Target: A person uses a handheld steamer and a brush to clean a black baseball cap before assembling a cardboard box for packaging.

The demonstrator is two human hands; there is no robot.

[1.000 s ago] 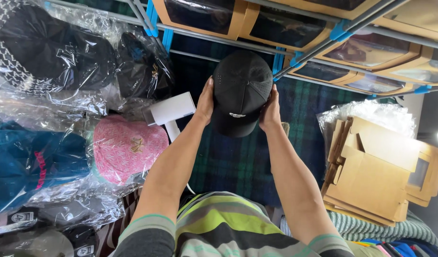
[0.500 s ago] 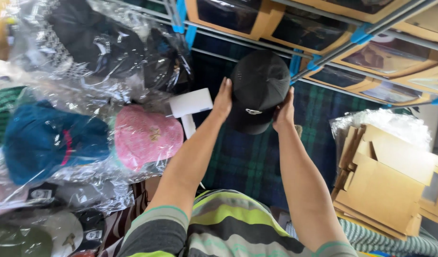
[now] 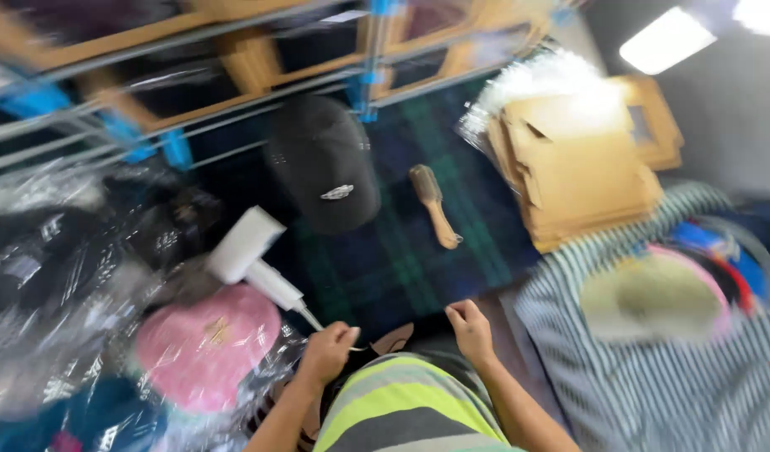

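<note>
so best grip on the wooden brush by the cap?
Take the brush by its narrow handle, the end toward the person, coming from above. It lies flat on the plaid cloth, clear of the black cap; the handle end looks free on both sides.

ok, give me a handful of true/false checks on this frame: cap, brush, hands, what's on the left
1. The black cap lies on the dark plaid cloth, with neither hand on it. True.
2. The wooden brush lies on top of the cap. False: it lies on the cloth to the right of the cap, apart from it.
3. The left hand is at the thin cord of the white handheld device. True.
4. The right hand grips the brush. False: it is down near the striped shirt, well clear of the brush.
5. The pink cap in clear plastic lies at the left, below the white device. True.
6. The stack of flat cardboard lies left of the black cap. False: it is at the right.
</note>
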